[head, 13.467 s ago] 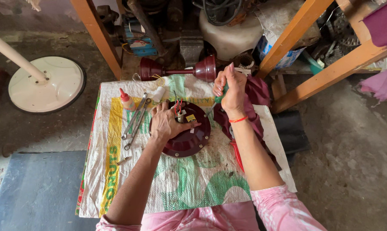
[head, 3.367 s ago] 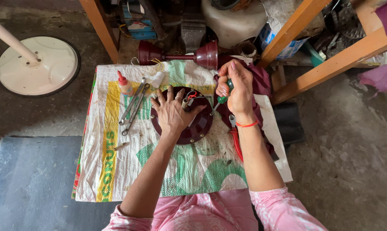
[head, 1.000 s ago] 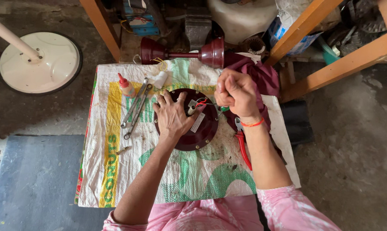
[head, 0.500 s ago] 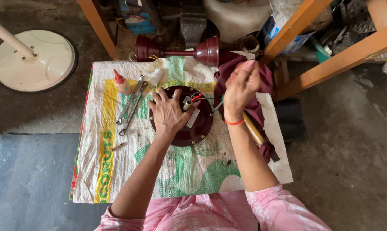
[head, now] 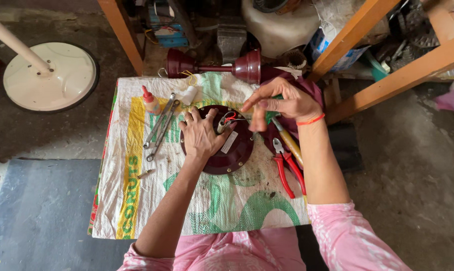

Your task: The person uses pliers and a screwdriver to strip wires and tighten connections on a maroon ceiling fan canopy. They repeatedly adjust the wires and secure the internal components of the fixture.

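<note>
The left hand [head: 203,134] lies flat, fingers spread, on the left half of a round maroon fan housing [head: 234,153], pressing on it without gripping. The right hand [head: 282,103] hovers over the housing's upper right edge with fingers loosely curled and thumb pointing down; it closes on nothing that can be made out, though its fingertips are near the thin wires [head: 230,118], red among them, that rise from the housing's middle. A red thread band [head: 311,120] circles the right wrist. The two hands are apart, with the wires between them.

The housing sits at the centre of the tabletop, on a white woven sack printed in yellow and green [head: 136,190] that covers it. Just right of the housing, under the right forearm, lie red-handled pliers [head: 287,168], and beside them a screwdriver with a yellowish handle [head: 291,145], its green end partly hidden by the hand. Left of the housing lie two metal spanners [head: 159,128] side by side, and next to them stands a small bottle with a red cap [head: 149,102]. A small white roll [head: 189,94] rests near the spanners' upper ends.

At the far edge of the tabletop lies a maroon rod with a cup at each end [head: 214,66]. On the floor to the left stands a round cream fan base [head: 51,75] with its pole. Orange wooden beams [head: 352,35] cross at upper right
</note>
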